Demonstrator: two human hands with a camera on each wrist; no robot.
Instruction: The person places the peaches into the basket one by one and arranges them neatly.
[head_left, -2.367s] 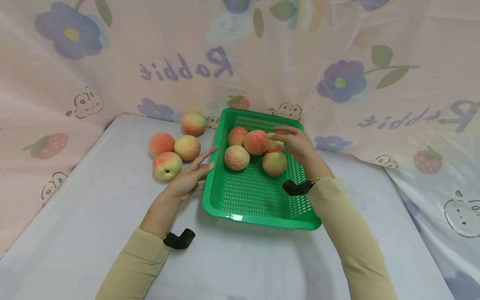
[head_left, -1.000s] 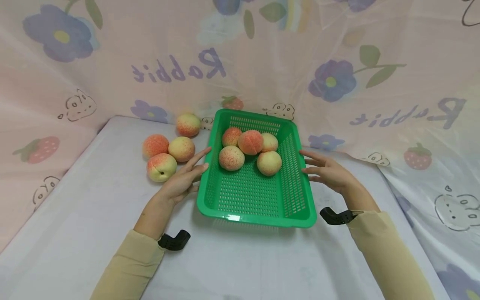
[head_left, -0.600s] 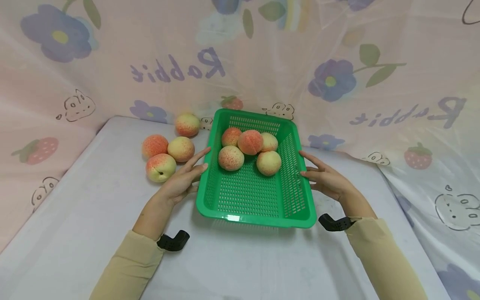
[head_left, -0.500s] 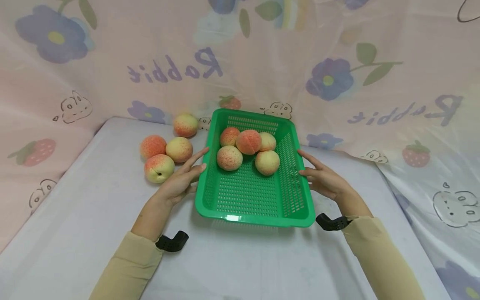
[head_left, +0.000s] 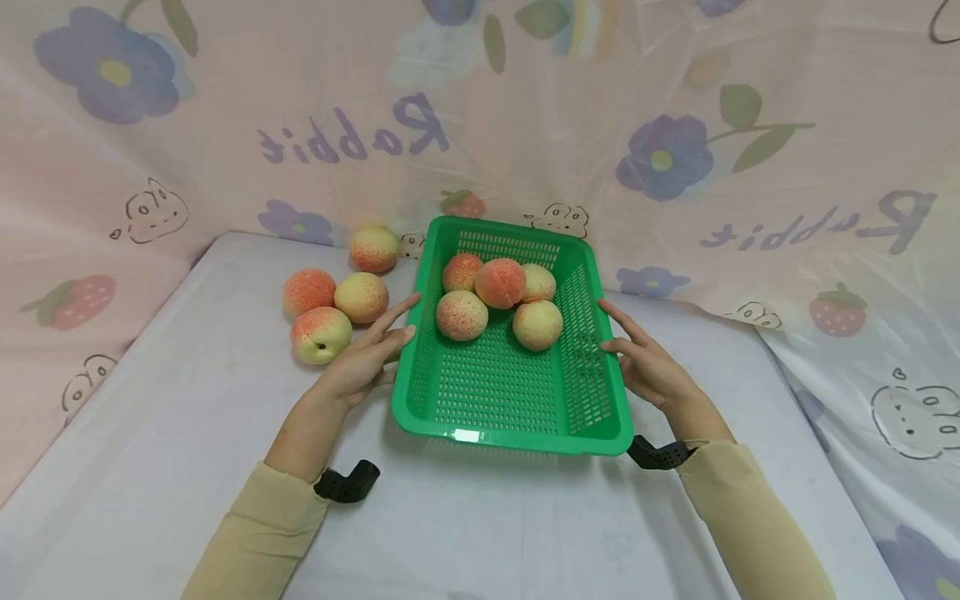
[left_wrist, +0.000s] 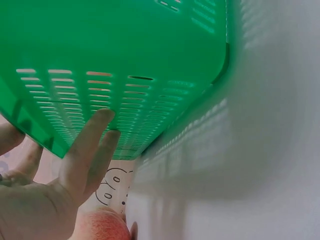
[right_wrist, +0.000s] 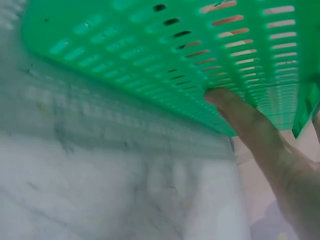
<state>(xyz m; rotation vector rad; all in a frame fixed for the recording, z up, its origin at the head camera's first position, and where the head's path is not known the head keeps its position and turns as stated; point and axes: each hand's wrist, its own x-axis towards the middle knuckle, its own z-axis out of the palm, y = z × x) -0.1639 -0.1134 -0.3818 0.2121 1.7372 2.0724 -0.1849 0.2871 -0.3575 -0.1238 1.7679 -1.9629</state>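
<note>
A green plastic basket (head_left: 498,392) with slotted walls stands on the table, several peaches (head_left: 462,316) grouped toward its far end. My left hand (head_left: 358,368) touches the left side: index finger and thumb lie at the rim, while straight fingers rest against the outer wall (left_wrist: 55,45) in the left wrist view. On the opposite side, my right hand (head_left: 654,371) has its index finger and thumb at the right rim. An extended finger (right_wrist: 250,120) touches the outer slotted wall below that rim in the right wrist view. The right hand's remaining fingers are partly hidden by the basket.
Several more peaches (head_left: 321,336) lie on the white table (head_left: 187,400) left of the basket, close to my left hand. A printed curtain (head_left: 525,125) hangs behind the table and along its sides. Black wrist devices (head_left: 348,482) sit at both sleeves.
My right hand has left the peaches inside the basket and come to its right rim, then shifted slightly inward and lower along that side. The left hand keeps its place at the left rim.
</note>
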